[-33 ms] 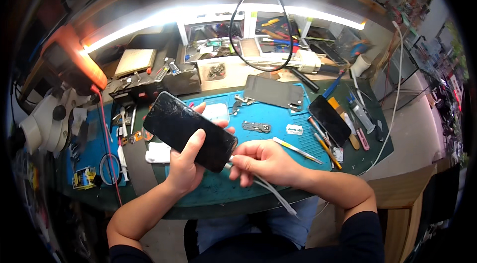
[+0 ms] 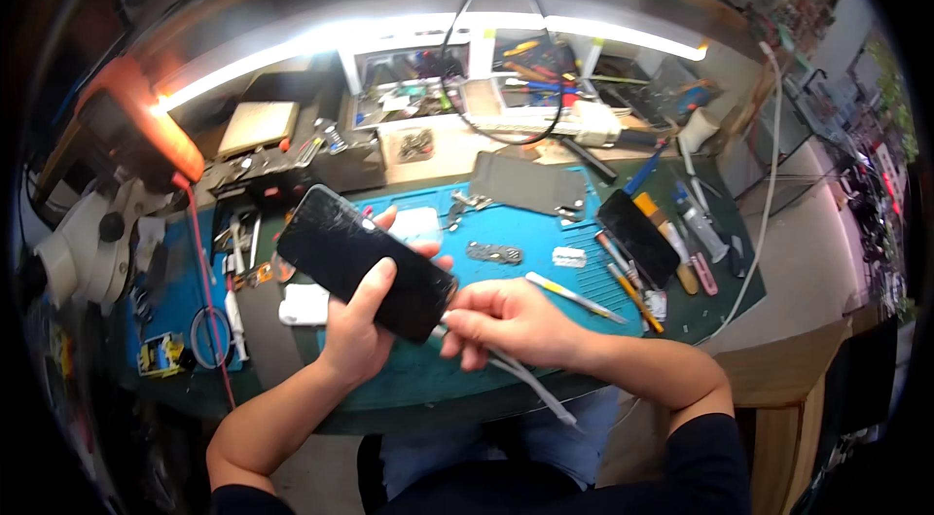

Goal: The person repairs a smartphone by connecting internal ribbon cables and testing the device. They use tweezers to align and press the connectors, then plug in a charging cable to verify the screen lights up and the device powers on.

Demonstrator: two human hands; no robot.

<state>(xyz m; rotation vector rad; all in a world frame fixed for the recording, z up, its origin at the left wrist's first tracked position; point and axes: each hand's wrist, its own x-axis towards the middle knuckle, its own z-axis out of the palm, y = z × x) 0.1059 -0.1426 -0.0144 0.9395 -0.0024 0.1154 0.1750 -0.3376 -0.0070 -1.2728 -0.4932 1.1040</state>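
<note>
A black smartphone with a cracked screen lies tilted in my left hand. My thumb rests on its glass while the fingers wrap round its far edge. At the phone's lower right end, my right hand pinches the end of a white cable. The fingers hide the plug, so I cannot tell whether it sits in the phone's port. The cable's loose part hangs past the bench's front edge over my lap. Beneath both hands is a blue work mat.
On the mat lie a grey phone-sized panel, a small dark phone part, a razor blade and a tweezers-like tool. Another black phone lies at right among tools. An orange multimeter and a white microscope stand left.
The whole view has shifted slightly, with the bench a little further left. Both hands keep the same grip on the phone and cable.
</note>
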